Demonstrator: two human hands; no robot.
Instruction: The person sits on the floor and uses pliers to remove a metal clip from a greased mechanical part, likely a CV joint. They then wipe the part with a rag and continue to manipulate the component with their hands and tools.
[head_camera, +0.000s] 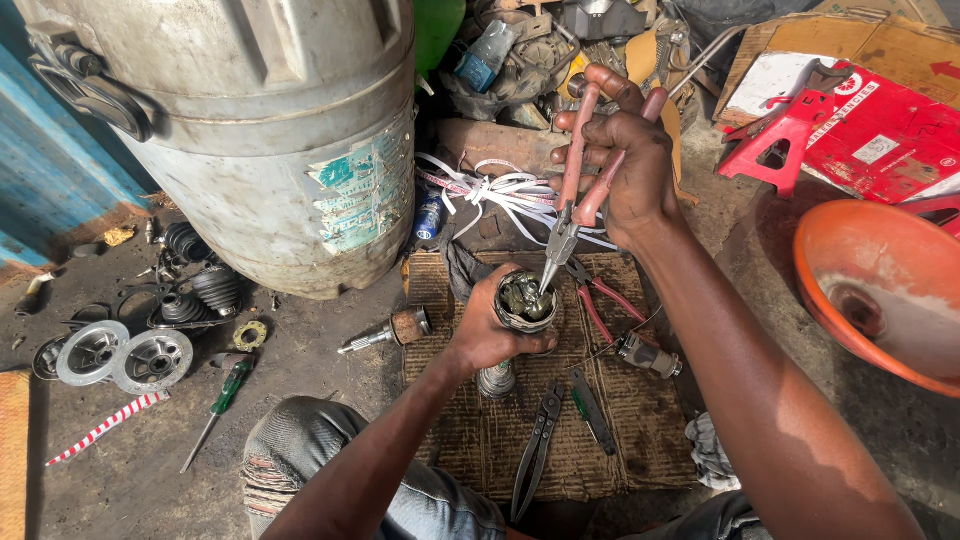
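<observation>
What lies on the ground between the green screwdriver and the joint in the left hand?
In the head view, a short metal shaft piece lies between the green screwdriver and the joint gripped by the left hand.

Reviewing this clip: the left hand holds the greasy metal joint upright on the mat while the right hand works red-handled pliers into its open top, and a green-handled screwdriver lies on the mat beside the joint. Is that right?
Not quite. The head view shows the green-handled screwdriver on the bare ground left of the mat, not on it. The rest holds: the left hand holds the greasy joint upright, and the right hand works red-handled pliers into its open top.
</observation>
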